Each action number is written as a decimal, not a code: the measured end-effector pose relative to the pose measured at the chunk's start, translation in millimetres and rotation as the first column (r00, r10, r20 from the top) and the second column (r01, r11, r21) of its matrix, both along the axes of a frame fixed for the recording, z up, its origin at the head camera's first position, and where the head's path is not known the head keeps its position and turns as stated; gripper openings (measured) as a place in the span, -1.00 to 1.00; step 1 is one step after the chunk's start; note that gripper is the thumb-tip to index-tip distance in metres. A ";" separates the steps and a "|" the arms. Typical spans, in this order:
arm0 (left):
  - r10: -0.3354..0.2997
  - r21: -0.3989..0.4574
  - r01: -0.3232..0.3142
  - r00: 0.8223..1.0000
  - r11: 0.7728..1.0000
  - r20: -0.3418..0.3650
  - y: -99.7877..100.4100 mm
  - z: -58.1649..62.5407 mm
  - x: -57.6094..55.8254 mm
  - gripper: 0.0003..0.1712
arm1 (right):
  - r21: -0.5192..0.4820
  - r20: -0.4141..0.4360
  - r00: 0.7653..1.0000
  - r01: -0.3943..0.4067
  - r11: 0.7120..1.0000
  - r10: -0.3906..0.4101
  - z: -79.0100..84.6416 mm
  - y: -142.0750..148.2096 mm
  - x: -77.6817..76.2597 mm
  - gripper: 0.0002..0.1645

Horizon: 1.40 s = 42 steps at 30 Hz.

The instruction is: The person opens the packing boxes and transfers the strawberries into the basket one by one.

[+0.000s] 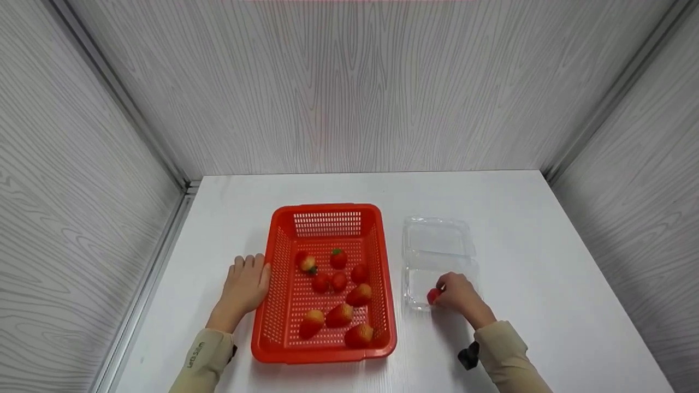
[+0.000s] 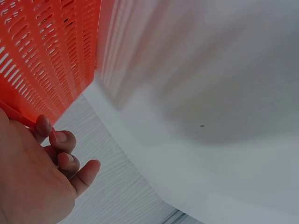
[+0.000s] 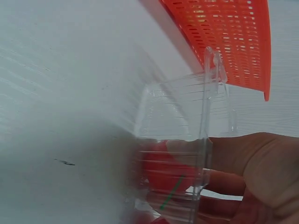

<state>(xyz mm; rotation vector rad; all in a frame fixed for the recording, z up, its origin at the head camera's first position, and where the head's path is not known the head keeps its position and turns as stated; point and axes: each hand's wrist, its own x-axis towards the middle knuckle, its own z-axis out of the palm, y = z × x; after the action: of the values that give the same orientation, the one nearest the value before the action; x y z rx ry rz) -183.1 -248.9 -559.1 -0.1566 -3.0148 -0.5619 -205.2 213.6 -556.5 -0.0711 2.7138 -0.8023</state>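
A red plastic basket point(image 1: 323, 356) holds several fruits, some round and plain red, others red and yellow. My left hand point(image 1: 244, 286) grips the basket's left rim, thumb on the rim, and the curled fingers point(image 2: 67, 140) show just outside the wall. Inside the front half of a clear hinged box point(image 1: 418, 281), my right hand point(image 1: 458, 293) holds a small red fruit point(image 1: 433, 296) between thumb and fingers. Through the box's clear wall, this fruit point(image 3: 163, 170) shows with a thin green strip across it. A second patch of red shows at the right wrist view's bottom edge.
The box's lid point(image 1: 437, 237) lies folded back, away from me. Both containers stand on a white table point(image 1: 524, 245), the box a little right of the basket. Pale wood-grain panels point(image 1: 349, 87) rise at the back and both sides.
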 end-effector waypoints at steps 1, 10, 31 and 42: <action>-0.001 -0.001 0.001 1.000 1.000 -0.002 -0.1 -0.3 0.0 -0.72 | -0.004 0.001 1.000 0.004 1.000 -0.004 -0.9 0.1 0.0 -0.70; -0.001 -0.021 0.000 1.000 1.000 -0.015 -0.1 -1.7 0.0 -0.72 | -0.024 -0.044 0.999 0.014 1.000 -0.015 -4.2 0.6 -2.1 -0.63; -0.010 -0.009 0.010 1.000 1.000 -0.014 -0.4 -1.6 0.5 -0.72 | -0.197 -0.241 0.963 0.071 0.978 -0.119 32.6 -17.4 -4.7 -0.63; -0.018 -0.009 0.018 0.999 1.000 -0.043 -0.7 -1.6 0.4 -0.73 | -0.376 -0.390 0.906 0.005 0.927 -0.163 57.6 -53.0 1.8 -0.62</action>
<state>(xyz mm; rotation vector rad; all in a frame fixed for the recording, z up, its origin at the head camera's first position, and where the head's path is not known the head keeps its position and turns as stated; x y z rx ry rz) -182.6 -249.5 -560.7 -0.1943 -2.9777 -0.5398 -203.4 160.5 -498.9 -0.2322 2.9246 -1.4687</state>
